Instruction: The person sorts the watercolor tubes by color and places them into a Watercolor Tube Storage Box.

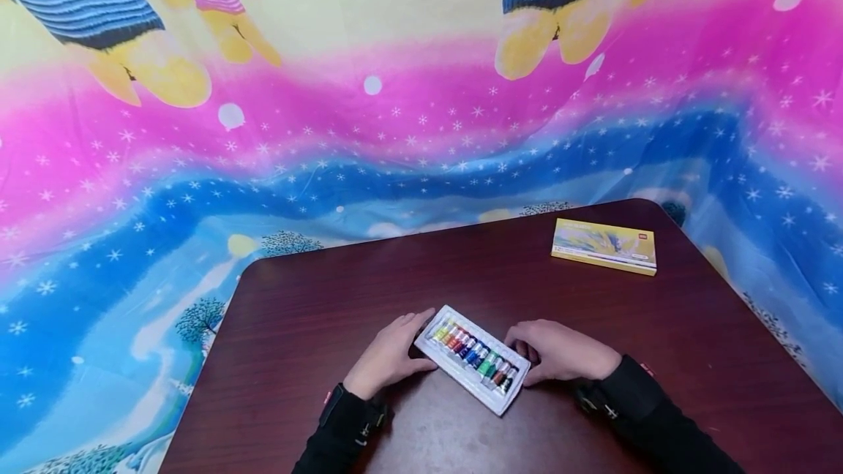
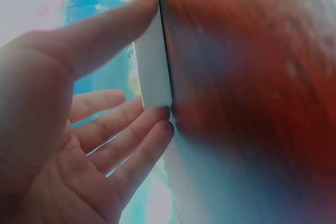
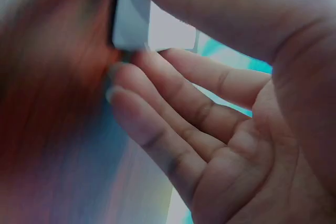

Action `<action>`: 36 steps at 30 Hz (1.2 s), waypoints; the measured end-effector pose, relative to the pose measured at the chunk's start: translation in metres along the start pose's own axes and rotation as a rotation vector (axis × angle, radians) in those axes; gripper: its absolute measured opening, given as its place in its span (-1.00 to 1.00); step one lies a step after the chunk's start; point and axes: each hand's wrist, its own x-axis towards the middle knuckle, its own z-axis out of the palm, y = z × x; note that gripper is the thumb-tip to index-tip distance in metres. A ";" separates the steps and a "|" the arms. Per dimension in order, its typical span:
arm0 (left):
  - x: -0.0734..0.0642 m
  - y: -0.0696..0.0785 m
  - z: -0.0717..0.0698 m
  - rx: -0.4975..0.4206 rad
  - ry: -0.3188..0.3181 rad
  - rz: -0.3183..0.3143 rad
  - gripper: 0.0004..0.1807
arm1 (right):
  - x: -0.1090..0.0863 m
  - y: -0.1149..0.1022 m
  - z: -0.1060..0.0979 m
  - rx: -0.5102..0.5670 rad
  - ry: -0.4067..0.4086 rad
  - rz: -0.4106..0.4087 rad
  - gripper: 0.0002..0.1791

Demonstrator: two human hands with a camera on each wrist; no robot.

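A white tray [image 1: 495, 401] lies at an angle between both hands, low over the table's middle. In it sits a row of small paint tubes [image 1: 471, 352], running from yellow and red through blue and green to brown and black. My left hand [image 1: 388, 355] holds the tray's left end, thumb on the near side and fingers toward the far corner. The left wrist view shows thumb and fingertips along the tray's white side [image 2: 152, 56]. At the right end, my right hand [image 1: 560, 350] holds the tray with curled fingers, the thumb against its side [image 3: 132, 19].
A yellow flat box [image 1: 604, 246] with a printed lid lies at the back right of the dark red-brown table [image 1: 342, 298]. Behind and around the table hangs a patterned cloth [image 1: 408, 115] with bears and snowflakes. Black sleeves [image 1: 658, 415] cover both forearms.
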 end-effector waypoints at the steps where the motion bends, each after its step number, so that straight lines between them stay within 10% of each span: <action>1: 0.000 0.001 0.000 0.008 -0.001 -0.005 0.00 | 0.001 -0.001 0.001 0.005 -0.009 -0.007 -0.56; 36: 0.001 0.010 0.008 0.055 -0.062 0.111 -0.19 | 0.004 -0.036 0.031 -0.143 -0.067 0.013 -0.46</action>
